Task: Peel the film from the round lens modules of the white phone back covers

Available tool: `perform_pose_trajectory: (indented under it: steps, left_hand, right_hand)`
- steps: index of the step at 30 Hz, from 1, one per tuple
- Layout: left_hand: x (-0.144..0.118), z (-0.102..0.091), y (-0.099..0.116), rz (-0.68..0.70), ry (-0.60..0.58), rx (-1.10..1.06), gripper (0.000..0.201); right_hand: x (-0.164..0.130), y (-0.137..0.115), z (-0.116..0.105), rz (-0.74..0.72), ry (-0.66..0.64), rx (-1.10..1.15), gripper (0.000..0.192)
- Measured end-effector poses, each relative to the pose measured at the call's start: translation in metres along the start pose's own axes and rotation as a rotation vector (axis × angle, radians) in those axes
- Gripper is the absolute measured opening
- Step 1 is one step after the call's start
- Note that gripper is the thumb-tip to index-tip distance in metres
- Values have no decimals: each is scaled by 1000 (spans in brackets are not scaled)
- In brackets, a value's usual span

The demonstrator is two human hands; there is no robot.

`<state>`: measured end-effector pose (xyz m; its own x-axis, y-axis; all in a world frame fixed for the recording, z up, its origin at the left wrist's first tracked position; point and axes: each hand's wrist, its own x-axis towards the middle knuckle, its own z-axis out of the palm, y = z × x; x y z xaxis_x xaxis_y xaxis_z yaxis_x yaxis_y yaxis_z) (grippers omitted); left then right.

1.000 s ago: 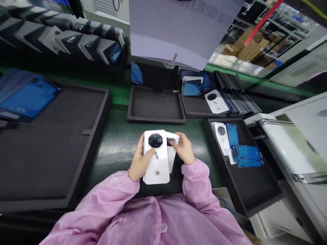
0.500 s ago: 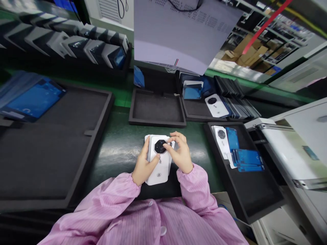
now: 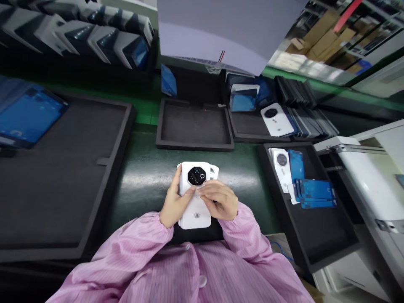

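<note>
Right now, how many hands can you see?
2: the left hand holds the white panels at left; the right hand is over their right side. No others show.

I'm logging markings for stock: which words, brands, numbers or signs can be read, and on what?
No words or numbers are legible.
Held white panel: round emblem, too small to read.
Tray's white panel: marks too small to read.
Rear white panel: print too small to read.
Grey panel: slanted stripes.
</note>
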<state>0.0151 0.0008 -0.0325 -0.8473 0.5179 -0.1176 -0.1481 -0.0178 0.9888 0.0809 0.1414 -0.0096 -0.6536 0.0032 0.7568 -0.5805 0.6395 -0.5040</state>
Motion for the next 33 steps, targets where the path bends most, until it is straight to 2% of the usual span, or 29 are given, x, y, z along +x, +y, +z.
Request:
perform_pose_trajectory:
  steps: [12, 24, 33]
  left_hand:
    - [-1, -1, -1, 23, 14, 12, 71]
    - [-1, -2, -2, 41, 18, -8, 72]
    - [-2, -2, 0, 13, 21, -17, 72]
  right_hand:
    - [-2, 2, 0, -20, -22, 49, 44]
    - [-2, 1, -2, -44, -22, 9, 39]
    - [2, 0, -3, -48, -41, -106, 24]
